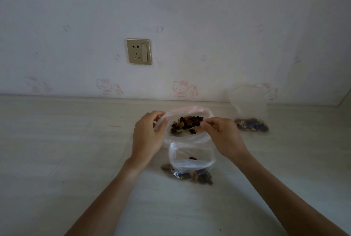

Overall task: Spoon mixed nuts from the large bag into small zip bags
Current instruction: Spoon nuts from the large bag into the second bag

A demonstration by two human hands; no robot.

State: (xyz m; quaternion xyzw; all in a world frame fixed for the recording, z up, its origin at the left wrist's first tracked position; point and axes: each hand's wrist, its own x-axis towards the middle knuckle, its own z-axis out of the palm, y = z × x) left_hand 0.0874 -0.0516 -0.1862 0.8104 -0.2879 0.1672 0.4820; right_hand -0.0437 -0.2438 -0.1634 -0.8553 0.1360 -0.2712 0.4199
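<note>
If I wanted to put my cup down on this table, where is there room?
The widest bare stretch is left of the left hand, running back to the wall. There is also room in front, between the forearms. The middle is crowded: large bag, small zip bag, and a filled bag to the right.

Left arm: bare forearm reaching forward from the lower left, angled inward toward the middle.
Left hand (148,135): back facing the camera, fingers curled, thumb and fingertips pinching thin plastic at the far side.
Right arm: bare forearm coming in from the lower right, angled inward.
Right hand (223,137): knuckles up, fingers curled, fingertips pinching something small; hands near each other, not touching.
</note>
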